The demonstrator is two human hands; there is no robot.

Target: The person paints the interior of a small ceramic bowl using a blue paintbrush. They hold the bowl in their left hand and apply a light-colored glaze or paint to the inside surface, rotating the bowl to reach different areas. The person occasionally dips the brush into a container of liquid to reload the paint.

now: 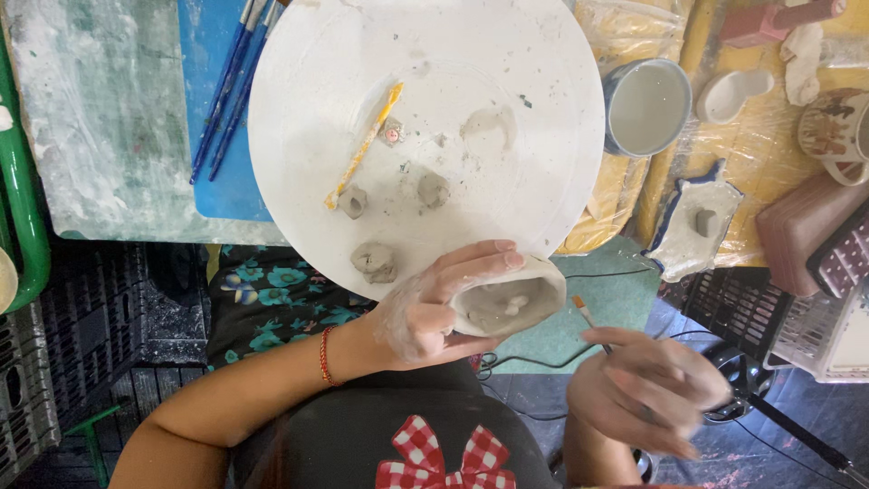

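clay cup [510, 303] in left fingers [471, 272]; right fingers [652, 380] blurred around brush [588, 317]

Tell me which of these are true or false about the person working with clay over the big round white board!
1. The left hand holds a small pale clay bowl. True.
2. The right hand holds a pair of scissors. False: it holds a thin paintbrush with an orange tip.
3. A yellow stick-shaped tool lies on the round white board. True.
4. The blue-handled brushes lie on the board. False: they lie beside it on a blue mat.
5. Small grey clay lumps sit on the board. True.
6. The blue-rimmed cup is in the left hand. False: it stands on the table to the right of the board.
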